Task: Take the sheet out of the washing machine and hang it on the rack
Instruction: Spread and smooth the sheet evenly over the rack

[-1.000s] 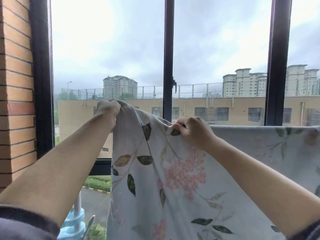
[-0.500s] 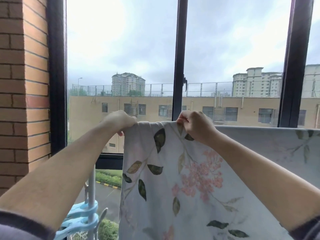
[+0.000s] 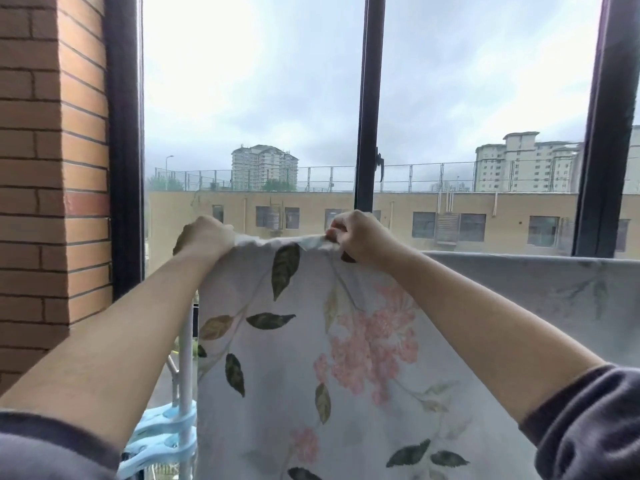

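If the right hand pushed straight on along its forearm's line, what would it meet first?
Probably the window glass just left of the dark centre bar; nothing else shows beyond the right hand gripping the sheet. Depth is unclear.

Reaching forward, left hand (image 3: 204,233) and right hand (image 3: 362,237) each clutch the sheet (image 3: 294,358).

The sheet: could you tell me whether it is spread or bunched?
Spread: the sheet hangs flat, its flower print plain, with the left hand and right hand gripping its top edge.
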Motion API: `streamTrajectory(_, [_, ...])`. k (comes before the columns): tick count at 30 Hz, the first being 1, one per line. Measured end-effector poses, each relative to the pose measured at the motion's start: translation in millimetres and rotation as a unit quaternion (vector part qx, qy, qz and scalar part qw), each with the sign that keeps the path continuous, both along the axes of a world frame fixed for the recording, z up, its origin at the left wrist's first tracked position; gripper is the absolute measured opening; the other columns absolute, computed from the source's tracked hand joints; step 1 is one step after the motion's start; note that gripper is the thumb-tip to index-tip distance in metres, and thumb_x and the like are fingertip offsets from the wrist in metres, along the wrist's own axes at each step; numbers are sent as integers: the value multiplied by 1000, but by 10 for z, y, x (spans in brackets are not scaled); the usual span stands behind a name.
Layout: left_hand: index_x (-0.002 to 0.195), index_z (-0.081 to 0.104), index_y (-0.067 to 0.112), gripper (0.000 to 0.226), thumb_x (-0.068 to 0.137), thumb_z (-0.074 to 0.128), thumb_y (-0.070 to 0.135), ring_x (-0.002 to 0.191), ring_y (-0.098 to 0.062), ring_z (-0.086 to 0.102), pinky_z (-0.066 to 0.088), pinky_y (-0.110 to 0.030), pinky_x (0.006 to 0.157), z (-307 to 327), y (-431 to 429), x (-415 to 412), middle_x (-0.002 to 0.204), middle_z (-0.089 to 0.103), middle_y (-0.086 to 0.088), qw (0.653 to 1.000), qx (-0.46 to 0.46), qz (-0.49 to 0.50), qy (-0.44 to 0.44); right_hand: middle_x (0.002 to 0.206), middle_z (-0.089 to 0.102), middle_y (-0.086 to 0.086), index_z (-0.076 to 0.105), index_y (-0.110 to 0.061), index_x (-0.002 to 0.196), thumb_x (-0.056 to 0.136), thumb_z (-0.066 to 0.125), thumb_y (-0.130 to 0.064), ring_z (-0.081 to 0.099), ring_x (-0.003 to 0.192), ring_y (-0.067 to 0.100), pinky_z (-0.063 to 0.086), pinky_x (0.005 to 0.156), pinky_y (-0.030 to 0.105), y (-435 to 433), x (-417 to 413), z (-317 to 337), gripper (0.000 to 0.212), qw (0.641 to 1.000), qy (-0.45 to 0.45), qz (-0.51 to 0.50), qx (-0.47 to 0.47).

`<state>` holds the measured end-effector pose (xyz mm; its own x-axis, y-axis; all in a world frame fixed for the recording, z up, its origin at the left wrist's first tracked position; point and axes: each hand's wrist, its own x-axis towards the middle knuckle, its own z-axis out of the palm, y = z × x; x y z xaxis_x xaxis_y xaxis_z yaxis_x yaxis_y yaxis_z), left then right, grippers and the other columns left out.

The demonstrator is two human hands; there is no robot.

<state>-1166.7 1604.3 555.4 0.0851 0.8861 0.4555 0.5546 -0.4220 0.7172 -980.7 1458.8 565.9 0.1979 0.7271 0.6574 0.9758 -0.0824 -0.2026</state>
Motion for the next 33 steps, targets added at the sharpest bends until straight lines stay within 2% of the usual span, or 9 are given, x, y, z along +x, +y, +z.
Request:
streamTrajectory(5, [129, 50, -2, 59, 94, 41, 45, 127, -33, 42, 32, -37, 109, -129, 82, -87, 139, 44, -20, 989, -117, -86, -16, 73, 66, 4, 62, -11, 89, 98, 37, -44, 63, 65, 20, 53, 61, 32, -175, 61, -118, 42, 999, -43, 6, 1])
streamTrajectory(9, [130, 50, 0, 78, 86, 42, 65, 127, -33, 43, 30, -41, 110, -281, -53, -228, 138, 46, -20, 981, -113, -145, -63, 78, 65, -5, 65, -18, 99, 96, 42, -46, 60, 71, 16, 34, 51, 18, -441, 109, -197, 37, 996, -86, -4, -11])
streamTrajectory(14, [77, 66, 15, 28, 81, 66, 42, 87, -21, 55, 44, -23, 75, -428, -222, -367, 85, 64, -7, 959, -53, -185, -209, 79, 71, -10, 72, -25, 92, 94, 54, -34, 62, 70, 13, 42, 57, 24, -447, 155, -355, 20, 996, -72, 10, 57])
streamTrajectory(17, [66, 62, 20, 20, 85, 68, 27, 72, -12, 52, 44, -10, 58, -443, -283, -335, 70, 60, 5, 945, -10, -165, -281, 66, 64, -3, 68, -17, 79, 94, 54, -28, 56, 61, 19, 34, 50, 23, -364, 128, -346, 23, 990, -76, -22, 113])
streamTrajectory(21, [76, 61, 12, 25, 92, 57, 30, 68, -16, 49, 42, -27, 62, -209, -247, -355, 68, 56, 2, 948, 64, -114, -290, 67, 57, -2, 63, -16, 82, 97, 48, -31, 49, 64, 23, 31, 60, 28, -254, -5, -192, 25, 982, -84, -75, 154])
streamTrajectory(24, [88, 62, 5, 27, 93, 53, 30, 84, -34, 60, 48, -39, 76, 132, -158, -441, 87, 65, -17, 945, 122, -72, -295, 77, 65, 3, 60, -18, 81, 97, 44, -30, 53, 71, 26, 33, 64, 30, -107, -148, 70, 25, 976, -53, -70, 198])
streamTrajectory(27, [98, 65, -2, 31, 91, 53, 26, 100, -36, 61, 49, -37, 80, 395, -27, -588, 99, 66, -22, 941, 134, -25, -309, 83, 67, 9, 58, -20, 79, 97, 42, -31, 58, 78, 30, 36, 64, 31, 94, -294, 249, 27, 979, -47, -64, 189])
streamTrajectory(30, [105, 65, 0, 28, 91, 51, 20, 103, -32, 60, 47, -33, 82, 407, 99, -725, 109, 65, -19, 947, 118, 16, -297, 81, 64, 7, 63, -14, 86, 99, 40, -31, 56, 73, 27, 33, 58, 29, 273, -463, 256, 31, 988, -64, -45, 132])
streamTrajectory(33, [107, 64, -2, 23, 90, 51, 8, 92, -23, 57, 46, -30, 70, 172, 299, -825, 107, 64, -17, 961, 5, -19, -276, 72, 58, 2, 60, -11, 81, 100, 43, -26, 52, 61, 17, 32, 46, 21, 357, -577, 136, 30, 997, -70, 22, 20])
